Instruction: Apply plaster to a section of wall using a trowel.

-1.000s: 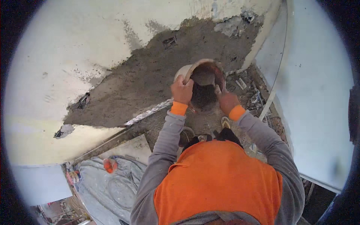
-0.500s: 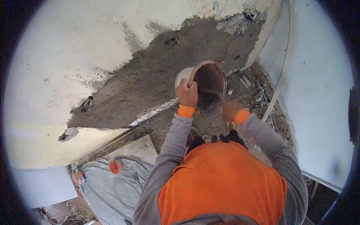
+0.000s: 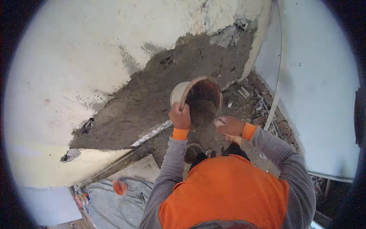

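A pale bucket [image 3: 178,93] is tipped on its side in front of me, its mouth turned toward me and its inside stained reddish brown. Dark grey mortar or sand lies in the lower part of its mouth. My left hand [image 3: 180,115] is closed on the near left side of the rim. To the right of the bucket, apart from it, my right hand [image 3: 231,126] has its fingers curled around something pale that I cannot make out. Behind the bucket, a rough dark grey mortar patch [image 3: 141,103] spreads over the cream wall [image 3: 76,57].
Rubble and pipe scraps [image 3: 261,105] line the foot of the right-hand white panel [image 3: 316,87]. A whitish strip [image 3: 152,133] edges the patch. At lower left, a grey plastic sheet [image 3: 110,208] bears an orange container [image 3: 120,187]; a board [image 3: 141,168] lies beside it.
The bucket and my left hand sit lower and slightly left in view, as the whole view has shifted. My right hand, blurred before at the bucket's mouth, is now lower and farther from it.
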Action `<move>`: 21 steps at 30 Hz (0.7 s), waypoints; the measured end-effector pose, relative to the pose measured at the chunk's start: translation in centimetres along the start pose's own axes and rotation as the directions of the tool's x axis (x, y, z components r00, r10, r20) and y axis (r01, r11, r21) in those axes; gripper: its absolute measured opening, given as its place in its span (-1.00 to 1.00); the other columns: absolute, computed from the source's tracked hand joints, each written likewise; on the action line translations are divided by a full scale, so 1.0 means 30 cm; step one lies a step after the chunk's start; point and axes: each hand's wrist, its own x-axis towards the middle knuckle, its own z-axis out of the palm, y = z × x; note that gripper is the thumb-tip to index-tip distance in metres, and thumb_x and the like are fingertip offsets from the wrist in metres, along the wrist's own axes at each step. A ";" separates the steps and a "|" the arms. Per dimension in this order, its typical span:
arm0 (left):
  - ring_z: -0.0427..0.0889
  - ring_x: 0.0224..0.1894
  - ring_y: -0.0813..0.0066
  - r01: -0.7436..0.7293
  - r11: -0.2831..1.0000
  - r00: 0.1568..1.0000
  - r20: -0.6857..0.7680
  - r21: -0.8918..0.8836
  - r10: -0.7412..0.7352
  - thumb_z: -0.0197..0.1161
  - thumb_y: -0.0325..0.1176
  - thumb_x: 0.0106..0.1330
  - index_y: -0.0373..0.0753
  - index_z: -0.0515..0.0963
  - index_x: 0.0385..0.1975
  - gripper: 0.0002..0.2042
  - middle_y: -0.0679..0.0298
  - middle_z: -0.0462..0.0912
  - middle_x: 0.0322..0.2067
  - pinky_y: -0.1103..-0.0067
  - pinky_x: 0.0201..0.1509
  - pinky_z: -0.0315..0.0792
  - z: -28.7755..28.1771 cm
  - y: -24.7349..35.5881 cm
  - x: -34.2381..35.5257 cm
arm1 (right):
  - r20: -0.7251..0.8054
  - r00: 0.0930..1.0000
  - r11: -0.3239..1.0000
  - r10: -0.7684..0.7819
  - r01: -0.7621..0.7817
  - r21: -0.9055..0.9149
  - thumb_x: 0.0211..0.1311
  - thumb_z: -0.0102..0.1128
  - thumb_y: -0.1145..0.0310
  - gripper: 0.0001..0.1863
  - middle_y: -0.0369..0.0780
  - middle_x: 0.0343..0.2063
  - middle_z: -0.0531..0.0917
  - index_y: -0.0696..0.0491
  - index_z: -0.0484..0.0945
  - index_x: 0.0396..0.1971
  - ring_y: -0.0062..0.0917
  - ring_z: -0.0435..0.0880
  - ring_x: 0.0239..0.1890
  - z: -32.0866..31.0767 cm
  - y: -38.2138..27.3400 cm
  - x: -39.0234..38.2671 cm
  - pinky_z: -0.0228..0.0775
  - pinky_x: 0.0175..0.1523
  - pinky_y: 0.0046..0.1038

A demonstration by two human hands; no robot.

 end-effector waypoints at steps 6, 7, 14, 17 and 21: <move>0.29 -0.74 0.21 0.011 0.998 0.998 0.057 -0.059 -0.007 0.13 -0.47 -0.10 -0.29 0.24 -0.74 -0.82 0.13 0.28 -0.78 0.44 -0.65 0.22 0.029 0.102 -0.014 | -0.272 0.938 0.538 -0.217 -0.117 -0.835 -0.11 0.05 0.27 -0.64 -0.04 -0.51 0.55 0.20 0.41 -0.31 -0.21 0.55 -0.48 -0.075 0.017 0.076 0.40 -0.40 -0.25; 0.29 -0.74 0.21 -0.007 0.998 0.998 0.065 -0.068 0.011 0.13 -0.47 -0.10 -0.29 0.24 -0.74 -0.82 0.13 0.28 -0.78 0.44 -0.65 0.22 0.035 0.121 -0.018 | -0.257 0.944 0.470 -0.208 -0.134 -0.873 -0.13 0.06 0.26 -0.64 -0.05 -0.51 0.55 0.20 0.43 -0.34 -0.18 0.55 -0.46 -0.069 0.020 0.081 0.40 -0.39 -0.25; 0.28 -0.77 0.33 -0.195 0.942 0.958 0.152 -0.274 0.243 0.12 -0.48 -0.10 -0.30 0.25 -0.75 -0.83 0.14 0.24 -0.81 0.53 -0.67 0.18 0.056 0.198 -0.018 | 0.100 0.661 0.242 -0.744 0.405 -0.881 -0.11 0.07 0.23 -0.70 -0.08 -0.60 0.55 0.22 0.49 -0.56 -0.25 0.56 -0.50 -0.057 0.357 0.146 0.41 -0.42 -0.28; 0.28 -0.77 0.35 -0.147 0.935 0.936 0.260 -0.322 0.237 0.12 -0.50 -0.12 -0.30 0.24 -0.76 -0.83 0.14 0.24 -0.80 0.55 -0.68 0.18 -0.018 0.228 -0.027 | -0.036 0.996 0.838 0.081 -0.088 -0.539 -0.09 0.10 0.15 -0.59 -0.11 -0.69 0.53 0.24 0.45 -0.40 -0.33 0.55 -0.55 -0.059 0.094 -0.069 0.39 -0.40 -0.31; 0.28 -0.77 0.34 -0.179 0.918 0.888 0.344 -0.353 0.305 0.12 -0.53 -0.14 -0.30 0.24 -0.77 -0.83 0.14 0.26 -0.79 0.54 -0.68 0.18 -0.126 0.296 0.033 | 0.068 0.998 0.945 0.005 0.018 -0.325 -0.07 0.10 0.08 -0.46 -0.16 -0.75 0.49 0.19 0.35 -0.17 -0.39 0.51 -0.61 -0.023 0.135 -0.071 0.36 -0.41 -0.34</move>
